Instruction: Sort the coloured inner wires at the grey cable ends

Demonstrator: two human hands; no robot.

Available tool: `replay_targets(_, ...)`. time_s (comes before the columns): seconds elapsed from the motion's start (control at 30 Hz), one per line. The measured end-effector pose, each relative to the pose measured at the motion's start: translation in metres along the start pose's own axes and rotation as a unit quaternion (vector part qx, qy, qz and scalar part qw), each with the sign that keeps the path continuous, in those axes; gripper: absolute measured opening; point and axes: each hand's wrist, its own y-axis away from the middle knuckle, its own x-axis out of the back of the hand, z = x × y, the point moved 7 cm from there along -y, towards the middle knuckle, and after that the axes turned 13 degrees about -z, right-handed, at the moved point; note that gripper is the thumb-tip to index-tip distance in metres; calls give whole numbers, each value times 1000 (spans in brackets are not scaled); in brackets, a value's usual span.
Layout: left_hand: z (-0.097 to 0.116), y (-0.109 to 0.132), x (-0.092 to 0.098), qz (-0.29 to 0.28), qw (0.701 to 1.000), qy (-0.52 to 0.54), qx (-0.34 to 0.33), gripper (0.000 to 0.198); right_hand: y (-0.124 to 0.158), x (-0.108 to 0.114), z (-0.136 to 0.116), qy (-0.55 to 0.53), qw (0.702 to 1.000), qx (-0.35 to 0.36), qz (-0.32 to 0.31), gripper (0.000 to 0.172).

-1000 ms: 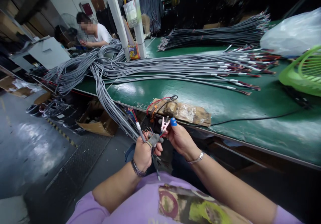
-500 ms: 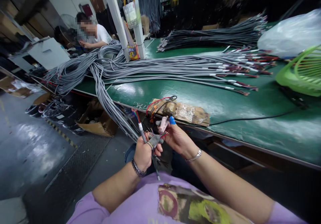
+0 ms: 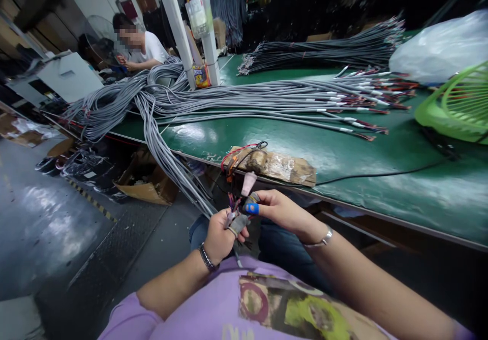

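My left hand [image 3: 219, 236] is closed around the end of a grey cable [image 3: 179, 175], its taped thumb pressed on the stripped coloured wires just in front of my chest. My right hand [image 3: 280, 210], with a blue cap on one fingertip, is closed on a small pink snipping tool [image 3: 247, 183] whose tip meets those wire ends. The cable runs up from my left hand to a thick grey bundle [image 3: 160, 101] hanging over the edge of the green table [image 3: 343, 162].
A taped cardboard block with red and black wires [image 3: 270, 164] sits at the table edge before me. Finished grey cables [image 3: 305, 101], a green basket [image 3: 457, 106] and a plastic bag [image 3: 442, 50] lie beyond. Another person [image 3: 139, 48] works at far left. Boxes [image 3: 147, 185] sit on the floor.
My right hand turned over and dropped from above the wire ends to level with my left hand; the wire ends and both hands sank slightly towards my lap.
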Motion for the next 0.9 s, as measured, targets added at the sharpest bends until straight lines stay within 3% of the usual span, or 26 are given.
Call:
replay_targets(0.13,-6,-2,-8,-63,997,1,41,30,3,-9,-9,108,993,39,27,22)
replay_targets(0.23,-7,-2,-7,-62,997,14,39,30,9,-13,-13,115,990,53,59,27)
replay_targets(0.47,-1,-1,6,15,994,104,17,38,19,-3,13,-52,995,12,88,40)
replay_targets(0.63,-1,-3,8,26,992,122,11,39,17,4,36,-218,966,-16,137,40)
replay_targets(0.9,7,-7,6,35,991,130,-10,40,-8,12,38,-344,930,-22,126,38)
